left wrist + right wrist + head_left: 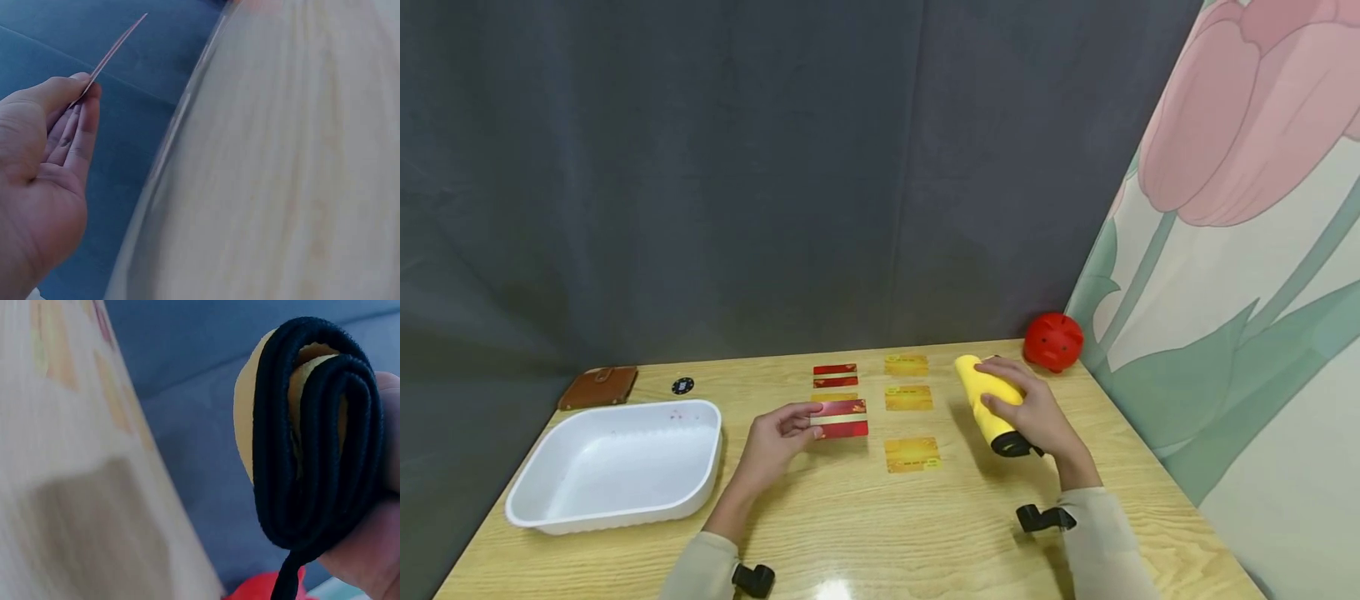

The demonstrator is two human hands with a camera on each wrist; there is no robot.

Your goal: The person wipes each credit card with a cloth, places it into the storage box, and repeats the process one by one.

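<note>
My left hand (772, 442) pinches a red card with a pale gold stripe (839, 419) between thumb and fingers, above the table. Seen edge-on in the left wrist view, the card (115, 47) shows two thin edges close together. In my right hand (1032, 410) is a rolled yellow cloth (988, 396) with black trim at its near end. The right wrist view looks into the folded black edge (269, 456), where a black cord (287, 575) hangs down. Between the hands lie three yellow cards, the nearest one (912, 455) lowest. Another red striped card (835, 377) lies behind the held one.
A white plastic tray (696, 492) stands at the left on the wooden table (865, 542). Behind it are a brown wallet (598, 387) and a black round chip (682, 386). A red piggy bank (1053, 342) sits in the back right corner, by the dark curtain and flowered wall.
</note>
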